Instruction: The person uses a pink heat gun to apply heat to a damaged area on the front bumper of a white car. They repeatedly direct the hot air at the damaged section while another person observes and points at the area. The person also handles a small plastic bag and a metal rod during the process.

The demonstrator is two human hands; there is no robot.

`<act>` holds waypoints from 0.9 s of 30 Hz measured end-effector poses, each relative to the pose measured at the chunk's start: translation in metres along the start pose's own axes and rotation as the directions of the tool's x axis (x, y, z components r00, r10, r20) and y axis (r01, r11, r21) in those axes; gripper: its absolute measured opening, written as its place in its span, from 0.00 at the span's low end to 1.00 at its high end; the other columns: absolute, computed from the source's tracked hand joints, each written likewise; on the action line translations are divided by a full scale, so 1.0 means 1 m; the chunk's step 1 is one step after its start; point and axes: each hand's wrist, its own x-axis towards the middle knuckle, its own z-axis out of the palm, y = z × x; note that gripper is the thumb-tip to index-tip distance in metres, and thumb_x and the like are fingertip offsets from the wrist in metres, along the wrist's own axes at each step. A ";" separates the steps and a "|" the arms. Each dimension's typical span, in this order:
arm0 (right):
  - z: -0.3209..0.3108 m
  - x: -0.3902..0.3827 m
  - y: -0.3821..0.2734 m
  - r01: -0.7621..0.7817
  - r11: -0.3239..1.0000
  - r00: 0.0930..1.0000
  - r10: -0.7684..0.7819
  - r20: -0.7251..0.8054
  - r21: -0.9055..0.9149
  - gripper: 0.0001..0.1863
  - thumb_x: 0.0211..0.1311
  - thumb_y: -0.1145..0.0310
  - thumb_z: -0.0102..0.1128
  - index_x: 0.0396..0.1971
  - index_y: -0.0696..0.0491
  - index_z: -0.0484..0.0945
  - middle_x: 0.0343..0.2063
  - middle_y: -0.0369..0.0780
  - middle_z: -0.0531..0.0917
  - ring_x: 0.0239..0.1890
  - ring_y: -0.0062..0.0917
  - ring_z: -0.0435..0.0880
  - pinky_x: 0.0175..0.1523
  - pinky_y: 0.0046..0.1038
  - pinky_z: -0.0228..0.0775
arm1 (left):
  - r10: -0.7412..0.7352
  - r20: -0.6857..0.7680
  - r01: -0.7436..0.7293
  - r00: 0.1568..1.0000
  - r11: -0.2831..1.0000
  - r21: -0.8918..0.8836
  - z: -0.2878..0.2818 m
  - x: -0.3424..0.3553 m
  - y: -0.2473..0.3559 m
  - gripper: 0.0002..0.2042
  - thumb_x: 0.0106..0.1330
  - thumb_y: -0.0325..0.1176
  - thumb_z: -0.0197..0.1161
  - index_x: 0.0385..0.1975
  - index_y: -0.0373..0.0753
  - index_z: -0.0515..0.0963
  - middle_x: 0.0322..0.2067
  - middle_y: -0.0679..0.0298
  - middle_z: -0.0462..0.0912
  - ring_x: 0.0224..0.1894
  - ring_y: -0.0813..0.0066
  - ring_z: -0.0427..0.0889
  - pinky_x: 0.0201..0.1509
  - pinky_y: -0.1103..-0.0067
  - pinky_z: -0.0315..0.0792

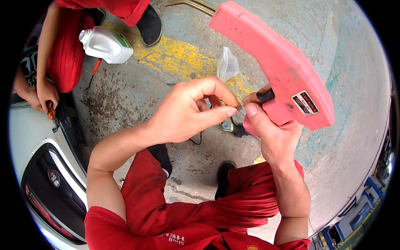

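My right hand (281, 143) is wrapped round the grip of a pinkish-red soldering gun (283, 62). Two brass-coloured prongs (196, 5) stick out of its far end, pointing to the far left. A black trigger (265, 96) sits by my right fingers. Between thumb and forefinger, my left hand (179, 110) pinches a small piece of metal wire (239, 107), right beside my right thumb. Whether the right fingertips also touch the wire, I cannot tell. My left hand's other fingers are partly hidden behind its thumb and forefinger.
On the floor lie a clear plastic bag (228, 66), a white jug (110, 52), a red-handled tool (96, 66) and a black cable (200, 139). A white car panel (25, 129) is at left, where a co-worker's hands (43, 93) hold something orange.
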 end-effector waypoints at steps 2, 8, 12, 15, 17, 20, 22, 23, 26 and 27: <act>0.000 0.000 -0.004 -0.056 0.998 0.998 0.056 -0.012 -0.008 0.15 0.61 0.78 0.70 0.46 0.59 0.76 0.36 0.40 0.86 0.36 0.19 0.82 0.42 0.24 0.76 | 0.046 -0.004 -0.045 0.999 0.997 0.066 0.000 0.000 0.001 0.06 0.67 0.25 0.68 0.40 0.36 0.79 0.38 0.65 0.86 0.38 0.83 0.83 0.38 0.84 0.75; 0.002 0.000 -0.004 -0.144 0.989 0.989 0.145 -0.019 0.033 0.13 0.60 0.76 0.73 0.44 0.59 0.81 0.35 0.36 0.85 0.35 0.16 0.81 0.39 0.22 0.75 | 0.188 -0.027 -0.178 0.982 0.961 0.210 0.002 0.001 -0.001 0.04 0.65 0.24 0.69 0.36 0.38 0.81 0.36 0.67 0.87 0.34 0.82 0.84 0.32 0.84 0.72; 0.000 0.001 -0.006 -0.179 0.984 0.984 0.179 0.009 0.002 0.14 0.60 0.75 0.74 0.44 0.59 0.83 0.35 0.35 0.85 0.34 0.16 0.81 0.37 0.22 0.76 | 0.198 -0.013 -0.190 0.980 0.954 0.231 0.000 0.000 -0.002 0.04 0.65 0.24 0.69 0.36 0.37 0.80 0.37 0.66 0.88 0.34 0.82 0.84 0.31 0.84 0.72; -0.001 0.004 -0.008 -0.208 0.978 0.978 0.207 -0.008 -0.028 0.14 0.61 0.74 0.72 0.44 0.58 0.79 0.37 0.37 0.84 0.37 0.18 0.82 0.42 0.24 0.75 | 0.207 -0.002 -0.200 0.978 0.950 0.239 -0.002 0.000 -0.001 0.05 0.64 0.23 0.69 0.36 0.37 0.80 0.37 0.65 0.87 0.35 0.81 0.84 0.31 0.84 0.72; -0.001 0.007 -0.008 -0.255 0.967 0.967 0.255 -0.021 -0.009 0.15 0.61 0.72 0.72 0.46 0.57 0.78 0.38 0.37 0.84 0.38 0.19 0.83 0.43 0.24 0.76 | 0.208 0.008 -0.205 0.978 0.953 0.225 -0.003 0.000 0.000 0.05 0.64 0.22 0.69 0.37 0.36 0.80 0.38 0.65 0.87 0.35 0.80 0.84 0.31 0.84 0.73; 0.000 0.012 -0.003 -0.247 0.966 0.968 0.250 -0.023 0.073 0.17 0.62 0.70 0.72 0.47 0.57 0.78 0.38 0.38 0.84 0.37 0.20 0.84 0.43 0.25 0.78 | 0.275 -0.001 -0.264 0.961 0.923 0.282 -0.004 0.001 0.001 0.05 0.64 0.22 0.68 0.37 0.36 0.80 0.39 0.64 0.87 0.35 0.78 0.84 0.31 0.83 0.74; 0.000 0.012 -0.001 -0.267 0.955 0.962 0.272 -0.023 0.127 0.16 0.61 0.66 0.75 0.43 0.58 0.83 0.33 0.35 0.85 0.33 0.16 0.83 0.38 0.22 0.78 | 0.313 0.006 -0.299 0.950 0.900 0.318 -0.004 0.001 0.001 0.05 0.64 0.21 0.68 0.37 0.36 0.80 0.38 0.63 0.87 0.35 0.77 0.84 0.30 0.83 0.74; -0.001 0.013 -0.001 -0.282 0.952 0.958 0.285 -0.012 0.116 0.16 0.61 0.65 0.75 0.42 0.59 0.83 0.31 0.35 0.85 0.32 0.16 0.82 0.37 0.22 0.77 | 0.331 0.009 -0.315 0.943 0.889 0.332 -0.004 0.002 0.000 0.05 0.63 0.21 0.68 0.37 0.36 0.80 0.38 0.63 0.87 0.34 0.77 0.84 0.30 0.82 0.74; 0.000 0.011 0.002 -0.302 0.938 0.952 0.305 0.009 0.168 0.16 0.61 0.64 0.75 0.41 0.59 0.83 0.30 0.35 0.85 0.31 0.15 0.81 0.36 0.22 0.76 | 0.360 0.059 -0.351 0.931 0.841 0.411 -0.005 0.003 -0.001 0.06 0.63 0.20 0.67 0.37 0.35 0.79 0.37 0.63 0.86 0.34 0.76 0.84 0.30 0.82 0.74; 0.000 0.012 0.002 -0.317 0.937 0.948 0.316 0.031 0.148 0.15 0.61 0.64 0.75 0.41 0.58 0.83 0.30 0.35 0.85 0.30 0.15 0.81 0.35 0.22 0.76 | 0.350 0.071 -0.346 0.934 0.839 0.419 -0.006 0.003 -0.001 0.06 0.63 0.20 0.67 0.37 0.35 0.79 0.37 0.63 0.86 0.34 0.76 0.83 0.30 0.82 0.74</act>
